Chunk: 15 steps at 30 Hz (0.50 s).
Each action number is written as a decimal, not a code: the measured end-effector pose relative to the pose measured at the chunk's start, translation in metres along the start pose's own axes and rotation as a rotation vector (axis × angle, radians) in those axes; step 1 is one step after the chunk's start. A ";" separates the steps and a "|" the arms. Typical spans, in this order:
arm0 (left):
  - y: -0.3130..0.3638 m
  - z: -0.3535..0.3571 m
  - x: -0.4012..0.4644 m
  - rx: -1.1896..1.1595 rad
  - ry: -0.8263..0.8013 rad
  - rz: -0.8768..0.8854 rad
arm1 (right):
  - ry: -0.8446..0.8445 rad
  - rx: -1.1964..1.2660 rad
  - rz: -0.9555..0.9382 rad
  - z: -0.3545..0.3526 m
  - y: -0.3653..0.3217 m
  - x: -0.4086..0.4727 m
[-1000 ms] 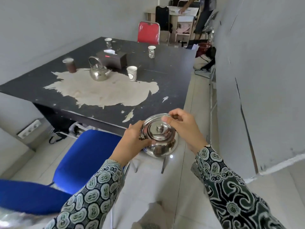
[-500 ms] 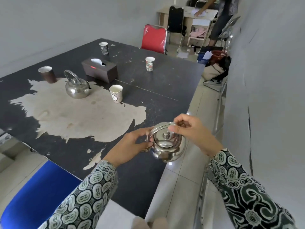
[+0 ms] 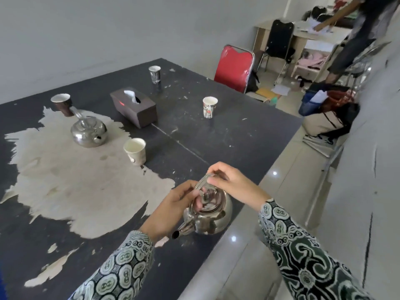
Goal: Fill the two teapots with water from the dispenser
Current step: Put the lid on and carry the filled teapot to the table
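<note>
A shiny steel teapot (image 3: 211,219) with its lid on hangs just above the near right edge of the black table (image 3: 227,135), spout pointing toward me. My right hand (image 3: 231,182) grips its wire handle from above. My left hand (image 3: 173,204) holds the pot's left side, fingers reaching onto the lid. A second steel teapot (image 3: 88,132) stands on the worn pale patch at the table's left, handle raised. No dispenser is in view.
Several paper cups stand on the table, the closest (image 3: 135,151) near the middle, another (image 3: 209,107) further back. A brown tissue box (image 3: 135,107) lies behind them. A red chair (image 3: 234,69) is at the far end; a person stands at a desk beyond it. Tiled floor runs along the right.
I have moved forward along the table, and the held teapot now hangs over the table's edge. It has turned so the spout faces me. Both hands keep their hold.
</note>
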<state>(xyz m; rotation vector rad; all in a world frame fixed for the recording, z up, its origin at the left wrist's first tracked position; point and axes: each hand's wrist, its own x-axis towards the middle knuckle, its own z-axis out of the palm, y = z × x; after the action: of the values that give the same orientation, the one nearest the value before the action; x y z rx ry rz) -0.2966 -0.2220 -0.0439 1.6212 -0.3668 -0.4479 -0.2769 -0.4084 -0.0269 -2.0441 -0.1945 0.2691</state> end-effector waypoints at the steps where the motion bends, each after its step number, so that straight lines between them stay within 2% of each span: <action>1: 0.001 0.005 0.012 -0.004 0.039 -0.005 | 0.027 0.029 -0.007 -0.007 0.005 0.008; 4: 0.002 0.023 0.054 0.025 0.155 -0.012 | 0.173 0.076 0.008 -0.033 0.022 0.033; 6: 0.002 0.033 0.081 0.007 0.214 -0.038 | 0.204 0.035 0.066 -0.051 0.033 0.049; 8: 0.000 0.038 0.109 0.005 0.283 -0.063 | 0.134 -0.003 0.115 -0.068 0.043 0.067; 12: 0.003 0.034 0.168 -0.014 0.394 -0.054 | -0.125 -0.092 0.112 -0.098 0.047 0.108; 15: 0.008 0.024 0.206 -0.026 0.469 -0.040 | -0.206 -0.041 0.084 -0.113 0.042 0.140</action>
<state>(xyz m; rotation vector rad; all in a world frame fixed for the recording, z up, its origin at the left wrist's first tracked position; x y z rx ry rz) -0.1291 -0.3445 -0.0527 1.6520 0.0248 -0.0916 -0.1105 -0.4883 -0.0279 -2.0670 -0.2427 0.5331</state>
